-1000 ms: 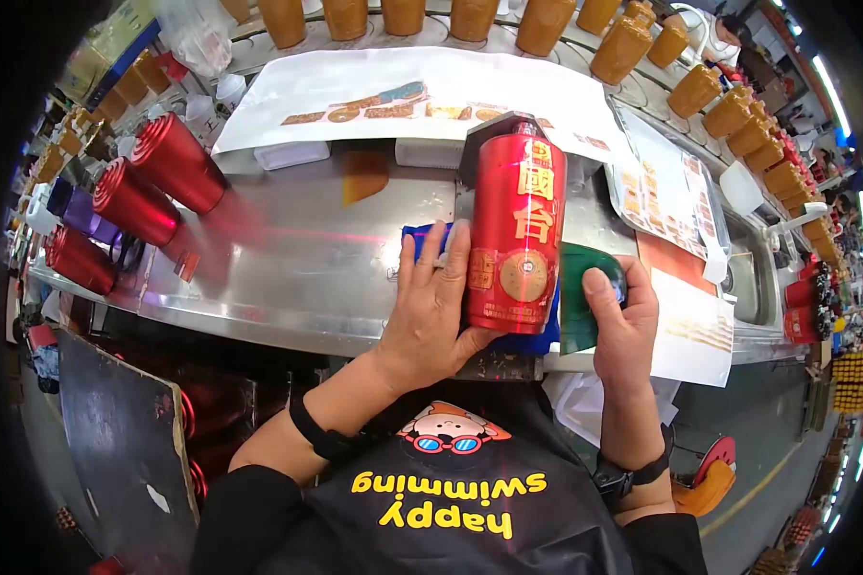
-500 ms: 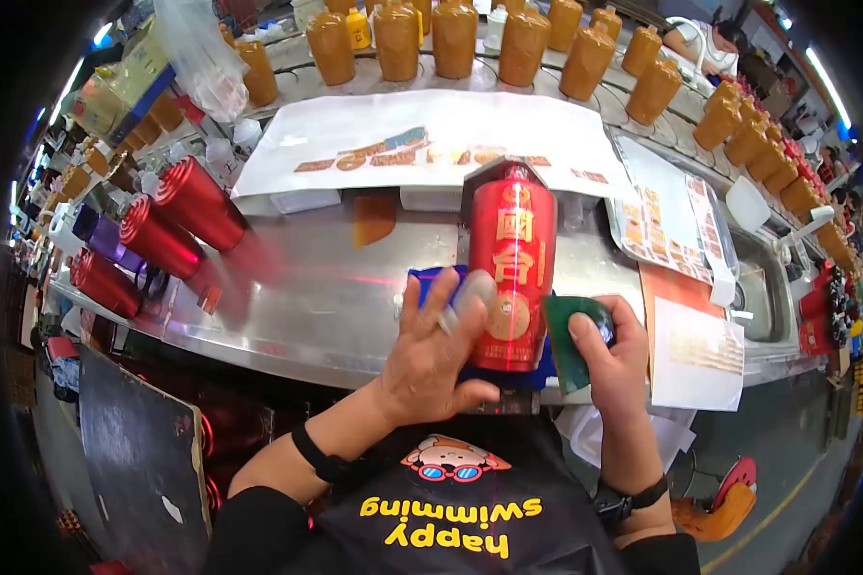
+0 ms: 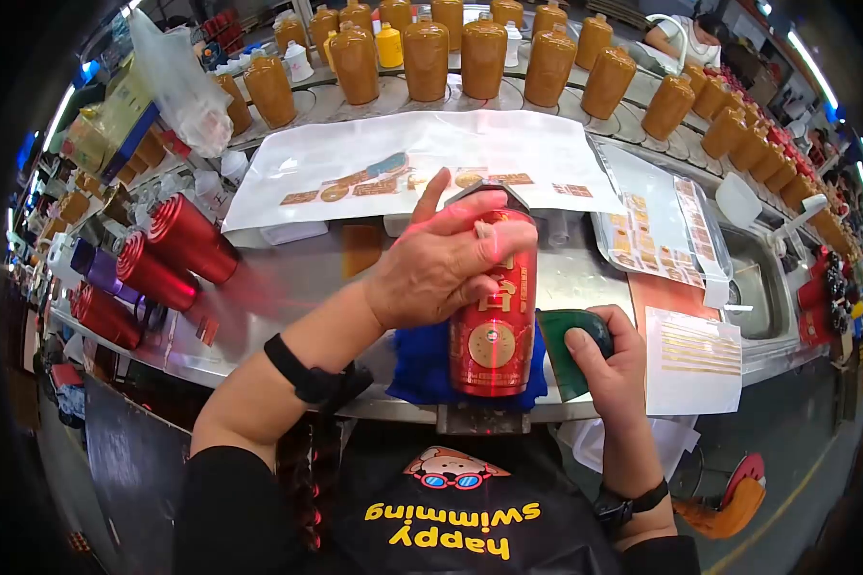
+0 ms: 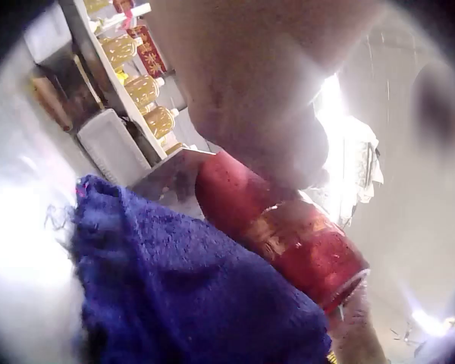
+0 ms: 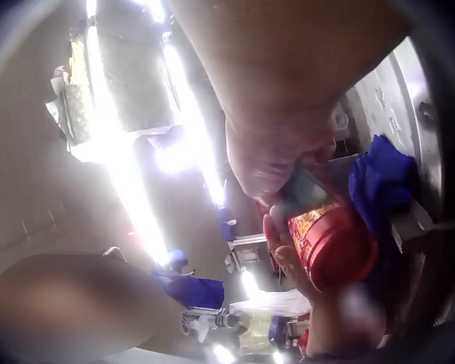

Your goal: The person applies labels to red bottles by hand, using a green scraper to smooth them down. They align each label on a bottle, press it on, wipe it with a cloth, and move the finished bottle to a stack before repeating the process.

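A red bottle (image 3: 494, 359) with gold characters and a round gold emblem lies on a blue cloth (image 3: 417, 364), its base toward me. My left hand (image 3: 436, 259) lies across its upper part with the fingers extended, covering some of the lettering. In my right hand (image 3: 618, 369) I grip a green scraper (image 3: 559, 350) between thumb and fingers, its flat blade beside the bottle's right side. The left wrist view shows the bottle (image 4: 311, 250) behind the blue cloth (image 4: 182, 273). From the right wrist, the bottle's red base (image 5: 345, 254) faces the camera.
A white sheet (image 3: 288, 163) with gold decals lies behind the bottle. To the right are a tray of decals (image 3: 633, 235), a striped gold sheet (image 3: 690, 369) and a sink (image 3: 762, 302). Several red bottles (image 3: 192, 240) stand left; brown bottles (image 3: 427, 62) line the back.
My left hand has moved from the bottle's lower left side up and across its upper part. The right hand keeps the scraper beside the bottle. The head view has shifted.
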Demonstrator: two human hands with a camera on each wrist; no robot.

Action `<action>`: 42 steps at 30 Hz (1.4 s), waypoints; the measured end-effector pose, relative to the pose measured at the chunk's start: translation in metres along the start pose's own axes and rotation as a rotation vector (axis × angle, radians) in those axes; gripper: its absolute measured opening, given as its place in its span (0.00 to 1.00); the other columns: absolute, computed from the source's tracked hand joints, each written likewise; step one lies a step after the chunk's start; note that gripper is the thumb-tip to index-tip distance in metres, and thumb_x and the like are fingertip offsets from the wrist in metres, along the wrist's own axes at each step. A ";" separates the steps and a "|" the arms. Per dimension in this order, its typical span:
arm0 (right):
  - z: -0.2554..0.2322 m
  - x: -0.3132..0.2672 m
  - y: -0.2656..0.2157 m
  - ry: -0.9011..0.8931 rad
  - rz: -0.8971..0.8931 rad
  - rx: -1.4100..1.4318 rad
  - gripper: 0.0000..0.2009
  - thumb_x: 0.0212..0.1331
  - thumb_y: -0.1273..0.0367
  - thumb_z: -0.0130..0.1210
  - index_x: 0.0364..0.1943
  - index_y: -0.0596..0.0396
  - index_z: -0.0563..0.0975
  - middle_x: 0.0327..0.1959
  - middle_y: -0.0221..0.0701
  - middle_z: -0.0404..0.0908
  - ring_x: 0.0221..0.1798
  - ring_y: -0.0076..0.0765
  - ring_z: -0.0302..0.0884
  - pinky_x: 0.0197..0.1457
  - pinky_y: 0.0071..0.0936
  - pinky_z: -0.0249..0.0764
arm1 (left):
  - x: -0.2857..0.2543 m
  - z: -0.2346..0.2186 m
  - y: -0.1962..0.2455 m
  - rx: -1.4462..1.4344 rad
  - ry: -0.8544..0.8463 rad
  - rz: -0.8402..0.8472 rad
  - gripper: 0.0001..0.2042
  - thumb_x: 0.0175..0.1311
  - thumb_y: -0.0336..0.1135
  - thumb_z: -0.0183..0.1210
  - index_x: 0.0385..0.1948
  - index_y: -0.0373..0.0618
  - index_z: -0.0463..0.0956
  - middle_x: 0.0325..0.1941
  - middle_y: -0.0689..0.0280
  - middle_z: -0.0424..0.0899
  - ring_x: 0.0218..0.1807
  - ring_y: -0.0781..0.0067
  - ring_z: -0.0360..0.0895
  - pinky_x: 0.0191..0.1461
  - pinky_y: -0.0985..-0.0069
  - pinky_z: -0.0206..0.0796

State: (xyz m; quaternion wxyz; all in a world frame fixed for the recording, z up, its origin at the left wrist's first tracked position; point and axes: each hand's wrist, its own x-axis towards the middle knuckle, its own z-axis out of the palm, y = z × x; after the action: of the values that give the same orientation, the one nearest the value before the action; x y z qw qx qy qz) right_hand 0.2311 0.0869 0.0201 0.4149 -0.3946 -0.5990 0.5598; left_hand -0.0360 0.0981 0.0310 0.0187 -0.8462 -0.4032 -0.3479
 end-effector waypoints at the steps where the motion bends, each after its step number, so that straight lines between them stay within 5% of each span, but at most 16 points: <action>1: -0.002 0.000 -0.001 0.006 0.001 0.000 0.08 0.61 0.71 0.61 0.39 0.60 0.75 0.29 0.23 0.78 0.31 0.12 0.71 0.34 0.14 0.69 | -0.002 0.000 0.004 0.062 -0.014 0.035 0.28 0.70 0.62 0.40 0.59 0.56 0.75 0.54 0.68 0.82 0.69 0.62 0.66 0.79 0.50 0.25; 5: -0.009 -0.001 -0.001 0.017 -0.023 -0.082 0.08 0.62 0.71 0.61 0.39 0.59 0.75 0.30 0.23 0.79 0.32 0.13 0.71 0.35 0.14 0.69 | -0.031 0.007 0.034 0.092 -0.070 0.094 0.29 0.69 0.64 0.40 0.61 0.56 0.74 0.55 0.73 0.82 0.69 0.65 0.65 0.79 0.50 0.21; 8: -0.005 -0.001 0.001 -0.003 -0.058 -0.021 0.08 0.61 0.72 0.62 0.40 0.59 0.76 0.30 0.24 0.79 0.32 0.14 0.71 0.35 0.14 0.69 | -0.049 0.004 0.065 -0.007 -0.047 -0.057 0.31 0.68 0.64 0.42 0.61 0.52 0.73 0.55 0.70 0.82 0.69 0.65 0.64 0.79 0.49 0.22; 10: 0.002 0.000 0.003 -0.006 -0.185 -0.073 0.08 0.60 0.72 0.63 0.39 0.58 0.77 0.28 0.24 0.79 0.31 0.16 0.72 0.33 0.16 0.68 | -0.064 0.012 0.076 -0.010 0.057 -0.163 0.37 0.62 0.63 0.54 0.66 0.45 0.65 0.60 0.58 0.76 0.72 0.52 0.59 0.77 0.45 0.24; 14: 0.005 0.001 -0.014 -0.264 -0.883 -0.683 0.17 0.38 0.77 0.68 0.38 0.51 0.79 0.34 0.30 0.75 0.37 0.37 0.73 0.41 0.33 0.68 | -0.083 0.031 0.091 0.068 0.108 -0.370 0.46 0.53 0.57 0.65 0.71 0.40 0.55 0.67 0.48 0.68 0.73 0.38 0.53 0.75 0.41 0.27; 16: 0.002 -0.008 -0.025 -0.602 -0.777 -0.531 0.21 0.32 0.76 0.68 0.39 0.50 0.80 0.35 0.30 0.75 0.37 0.40 0.72 0.43 0.36 0.67 | -0.082 0.029 0.090 0.121 0.095 -0.366 0.46 0.54 0.58 0.65 0.71 0.40 0.56 0.67 0.49 0.68 0.72 0.38 0.53 0.75 0.41 0.27; 20: 0.000 -0.005 -0.013 -0.229 -0.824 -0.645 0.19 0.34 0.75 0.69 0.37 0.52 0.80 0.35 0.32 0.77 0.38 0.41 0.74 0.41 0.36 0.68 | -0.084 0.031 0.092 0.115 0.074 -0.383 0.46 0.56 0.60 0.62 0.71 0.40 0.55 0.68 0.48 0.67 0.72 0.37 0.54 0.75 0.40 0.28; 22: 0.005 -0.018 -0.016 -0.392 -0.757 -0.575 0.17 0.38 0.75 0.69 0.38 0.53 0.80 0.34 0.32 0.78 0.40 0.42 0.75 0.43 0.35 0.69 | -0.084 0.029 0.090 0.086 0.077 -0.380 0.45 0.57 0.60 0.61 0.71 0.40 0.54 0.70 0.49 0.63 0.72 0.39 0.54 0.75 0.41 0.28; 24: 0.001 -0.025 -0.028 -0.477 -0.557 -0.431 0.13 0.47 0.75 0.67 0.38 0.56 0.79 0.30 0.31 0.79 0.34 0.35 0.77 0.38 0.29 0.70 | -0.084 0.029 0.091 -0.080 0.100 -0.400 0.44 0.60 0.58 0.60 0.72 0.40 0.52 0.73 0.49 0.58 0.73 0.41 0.53 0.76 0.45 0.29; 26: 0.006 -0.031 -0.022 -0.254 -0.114 -0.182 0.08 0.57 0.72 0.64 0.38 0.58 0.77 0.27 0.28 0.80 0.29 0.23 0.76 0.33 0.22 0.70 | -0.081 0.026 0.090 -0.371 0.144 -0.431 0.41 0.65 0.56 0.57 0.73 0.41 0.50 0.76 0.50 0.53 0.75 0.45 0.51 0.77 0.50 0.31; 27: 0.017 -0.030 -0.016 -0.171 -0.108 -0.036 0.08 0.62 0.71 0.60 0.39 0.60 0.76 0.27 0.26 0.79 0.28 0.15 0.73 0.31 0.17 0.69 | -0.079 0.029 0.091 -0.475 0.177 -0.497 0.39 0.67 0.55 0.55 0.73 0.41 0.49 0.77 0.51 0.50 0.75 0.46 0.49 0.77 0.52 0.31; 29: 0.031 -0.026 -0.005 -0.145 -0.085 -0.036 0.08 0.62 0.70 0.60 0.39 0.60 0.76 0.27 0.25 0.79 0.29 0.14 0.72 0.31 0.17 0.70 | -0.076 0.040 0.094 -0.684 0.236 -0.632 0.36 0.71 0.52 0.50 0.73 0.42 0.48 0.79 0.51 0.45 0.77 0.50 0.46 0.77 0.57 0.32; 35: 0.019 -0.027 0.017 -0.128 0.077 -0.028 0.08 0.64 0.69 0.59 0.40 0.58 0.75 0.29 0.21 0.76 0.31 0.13 0.68 0.34 0.14 0.67 | -0.081 0.044 0.094 -0.669 0.196 -0.654 0.34 0.73 0.49 0.48 0.74 0.42 0.46 0.79 0.52 0.45 0.79 0.52 0.41 0.78 0.61 0.29; 38: 0.016 -0.024 0.009 -0.061 0.021 -0.037 0.08 0.63 0.69 0.60 0.39 0.59 0.76 0.27 0.23 0.79 0.29 0.13 0.70 0.32 0.16 0.68 | -0.086 0.046 0.092 -0.691 0.215 -0.635 0.38 0.70 0.52 0.51 0.74 0.42 0.45 0.78 0.51 0.47 0.79 0.51 0.43 0.78 0.57 0.27; 40: 0.013 -0.018 -0.001 0.036 -0.440 -0.481 0.08 0.55 0.74 0.65 0.37 0.56 0.78 0.29 0.31 0.78 0.27 0.27 0.72 0.30 0.23 0.68 | -0.092 0.042 0.091 -0.552 0.180 -0.579 0.42 0.67 0.56 0.53 0.74 0.41 0.44 0.77 0.51 0.49 0.78 0.50 0.44 0.78 0.53 0.25; 42: 0.014 -0.016 -0.013 -0.104 -0.833 -0.720 0.11 0.48 0.77 0.67 0.37 0.56 0.80 0.31 0.35 0.77 0.26 0.38 0.72 0.30 0.28 0.68 | -0.099 0.040 0.090 -0.382 0.119 -0.551 0.46 0.63 0.61 0.55 0.74 0.40 0.44 0.76 0.50 0.51 0.78 0.48 0.45 0.77 0.50 0.24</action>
State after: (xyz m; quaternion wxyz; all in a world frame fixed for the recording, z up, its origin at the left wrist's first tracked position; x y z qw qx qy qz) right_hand 0.2230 0.0660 0.0314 0.4102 -0.2133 -0.8776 0.1271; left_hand 0.0067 -0.0169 -0.0365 -0.2114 -0.6718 -0.5423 -0.4581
